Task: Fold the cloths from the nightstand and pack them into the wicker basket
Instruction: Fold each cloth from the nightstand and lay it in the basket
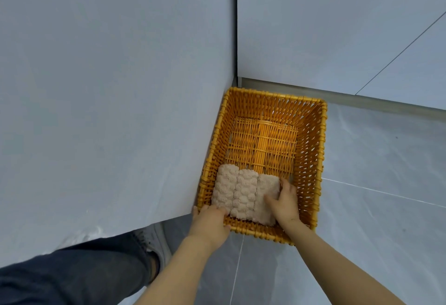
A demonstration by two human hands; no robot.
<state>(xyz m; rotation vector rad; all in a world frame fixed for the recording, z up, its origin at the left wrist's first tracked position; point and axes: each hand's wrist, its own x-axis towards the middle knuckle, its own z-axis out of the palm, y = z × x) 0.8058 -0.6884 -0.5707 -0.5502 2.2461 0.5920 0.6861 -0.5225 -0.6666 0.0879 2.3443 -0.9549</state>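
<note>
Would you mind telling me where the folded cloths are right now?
In the head view, the folded cloths lie in the near end of the wicker basket, lower centre, between the left hand and right hand.

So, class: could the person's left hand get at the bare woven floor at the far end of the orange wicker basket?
Probably yes: the left hand rests at the orange wicker basket's near rim, and nothing covers the far floor.
</note>
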